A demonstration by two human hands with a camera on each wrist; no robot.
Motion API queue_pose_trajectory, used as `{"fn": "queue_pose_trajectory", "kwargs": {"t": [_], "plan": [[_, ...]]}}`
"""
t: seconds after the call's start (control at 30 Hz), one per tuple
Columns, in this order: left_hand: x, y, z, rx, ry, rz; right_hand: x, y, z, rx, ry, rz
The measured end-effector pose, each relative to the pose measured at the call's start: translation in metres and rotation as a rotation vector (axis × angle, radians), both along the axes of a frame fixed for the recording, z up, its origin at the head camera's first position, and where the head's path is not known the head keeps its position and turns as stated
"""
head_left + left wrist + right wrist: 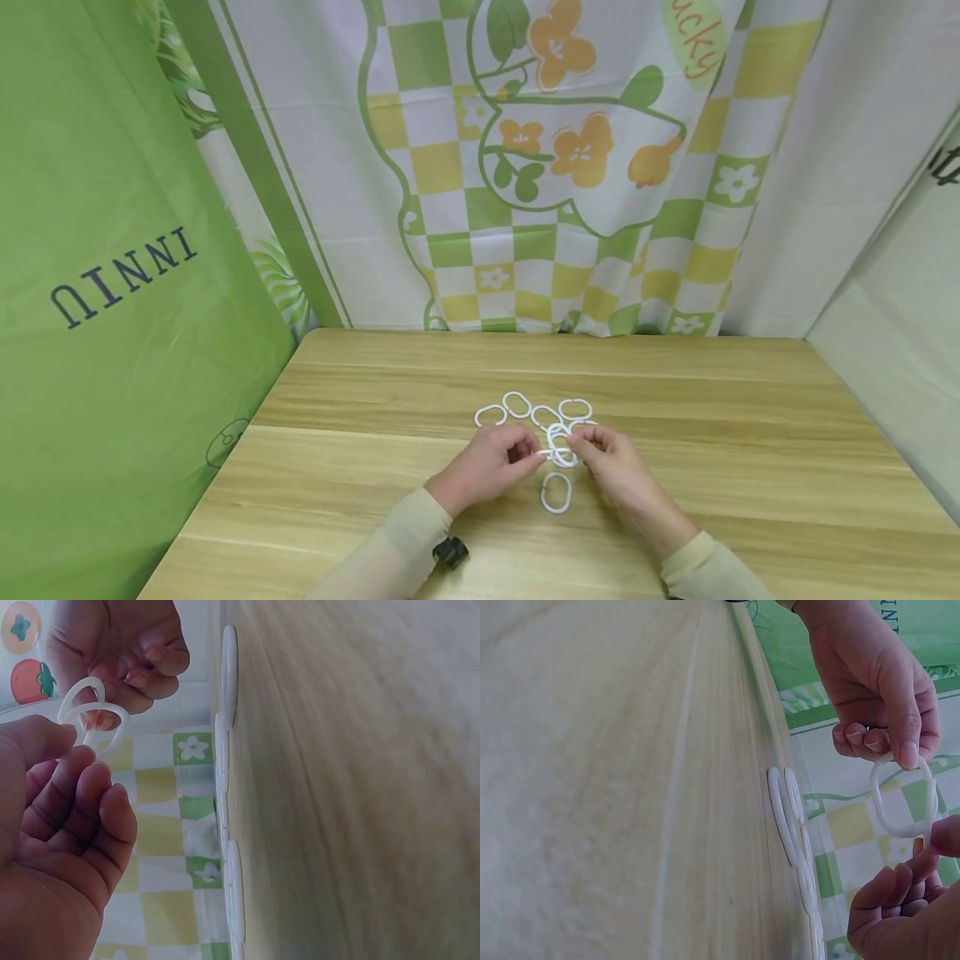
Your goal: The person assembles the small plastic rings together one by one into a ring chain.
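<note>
Over the table, my left hand (491, 461) pinches a white plastic oval curtain ring (878, 796) between thumb and fingertips. Facing it, my right hand (626, 479) pinches a second white ring (73, 690). The two held rings cross each other between the fingertips, raised off the wood in both wrist views. Just below the hands in the head view lies a single ring (544, 502), with a small gap in its side. Beyond the fingers several more rings (517, 393) lie flat in a loose group, partly covered by the right hand.
The wood-grain table (360, 500) runs back to a checked, flowered curtain (495, 225). A green cloth (142, 367) hangs along the left side, and a pale cloth (900, 333) along the right. A black strap piece (451, 552) sits at the left wrist.
</note>
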State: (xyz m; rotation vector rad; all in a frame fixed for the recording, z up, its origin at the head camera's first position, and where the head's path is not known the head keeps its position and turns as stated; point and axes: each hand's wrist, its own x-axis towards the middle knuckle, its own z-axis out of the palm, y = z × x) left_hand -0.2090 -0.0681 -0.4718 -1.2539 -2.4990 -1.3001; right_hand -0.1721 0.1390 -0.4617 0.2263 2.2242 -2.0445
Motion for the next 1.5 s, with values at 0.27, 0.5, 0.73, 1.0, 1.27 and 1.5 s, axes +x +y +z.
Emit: {"fn": "queue_pose_trajectory", "kwargs": {"t": [0.27,0.5,0.73,1.0,1.27,1.5], "plan": [[0.001,0.000,0.001,-0.010,0.042,-0.009,0.001,-0.001,-0.001,0.062,0.032,-0.016],[-0.002,-0.006,0.004,-0.017,0.012,0.008,-0.001,-0.001,-0.002,0.056,0.023,-0.050],[-0.005,-0.010,0.003,-0.078,-0.113,-0.034,0.000,-0.002,-0.002,-0.034,0.001,-0.050],[-0.004,-0.006,0.001,-0.080,-0.153,-0.049,0.001,-0.006,-0.002,-0.111,0.020,-0.053],[-0.003,-0.003,-0.001,0.040,-0.176,0.042,0.004,-0.012,-0.001,-0.172,0.071,0.050],[-0.005,-0.009,0.002,0.090,-0.166,0.086,0.002,-0.010,-0.006,-0.152,0.099,0.156]]}}
